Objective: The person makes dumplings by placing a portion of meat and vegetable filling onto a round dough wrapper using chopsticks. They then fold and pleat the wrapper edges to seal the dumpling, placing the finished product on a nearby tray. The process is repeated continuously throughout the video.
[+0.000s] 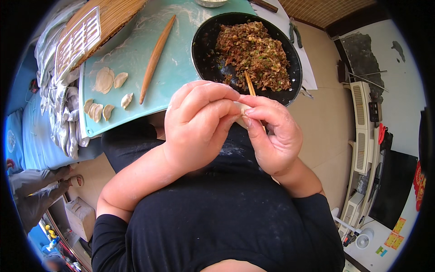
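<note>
Between the fingertips of both hands is a small pale dumpling, mostly hidden by the fingers. My left hand curls around its left side, and my right hand pinches its right edge with thumb and forefinger. Just beyond the hands stands a black pan holding brown minced filling flecked with green. A pair of wooden chopsticks sticks out of the filling. Several folded dumplings lie on the floured green mat, near a small stack of round dough wrappers.
A tapered wooden rolling pin rests on the mat. At the far left are a woven bamboo tray, a white plastic rack and a crumpled cloth. Part of a bowl shows at the top. Another person's legs appear at left.
</note>
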A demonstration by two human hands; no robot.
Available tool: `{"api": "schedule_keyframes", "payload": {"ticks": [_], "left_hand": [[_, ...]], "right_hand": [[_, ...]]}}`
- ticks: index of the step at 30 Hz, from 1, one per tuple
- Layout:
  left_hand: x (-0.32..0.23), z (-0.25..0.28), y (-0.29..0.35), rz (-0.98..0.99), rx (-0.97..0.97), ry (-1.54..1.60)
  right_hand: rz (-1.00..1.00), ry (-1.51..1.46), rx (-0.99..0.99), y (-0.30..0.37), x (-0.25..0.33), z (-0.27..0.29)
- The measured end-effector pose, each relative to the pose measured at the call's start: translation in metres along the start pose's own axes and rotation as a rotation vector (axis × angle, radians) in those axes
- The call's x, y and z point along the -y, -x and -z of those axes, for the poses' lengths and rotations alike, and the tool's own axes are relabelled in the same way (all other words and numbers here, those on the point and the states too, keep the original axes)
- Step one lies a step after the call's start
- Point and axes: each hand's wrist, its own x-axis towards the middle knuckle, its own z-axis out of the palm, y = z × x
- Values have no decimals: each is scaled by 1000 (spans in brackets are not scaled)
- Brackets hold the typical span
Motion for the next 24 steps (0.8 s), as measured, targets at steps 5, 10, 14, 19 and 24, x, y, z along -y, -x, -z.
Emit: {"api": "schedule_keyframes", "payload": {"ticks": [5,10,14,19,24], "left_hand": [[1,4,-2,-26,27,4],[-3,5,-2,40,12,36],[0,6,-1,2,42,21],[3,5,-1,-34,38,6],[0,3,3,15,28,-35]], "right_hand": [[-83,-96,-36,0,3,-1],[-60,-74,-42,0,-1,-1],[-55,-46,-5,-1,2,0],[-113,-117,30,2,1,0],[-292,-431,69,6,5,-2]]}}
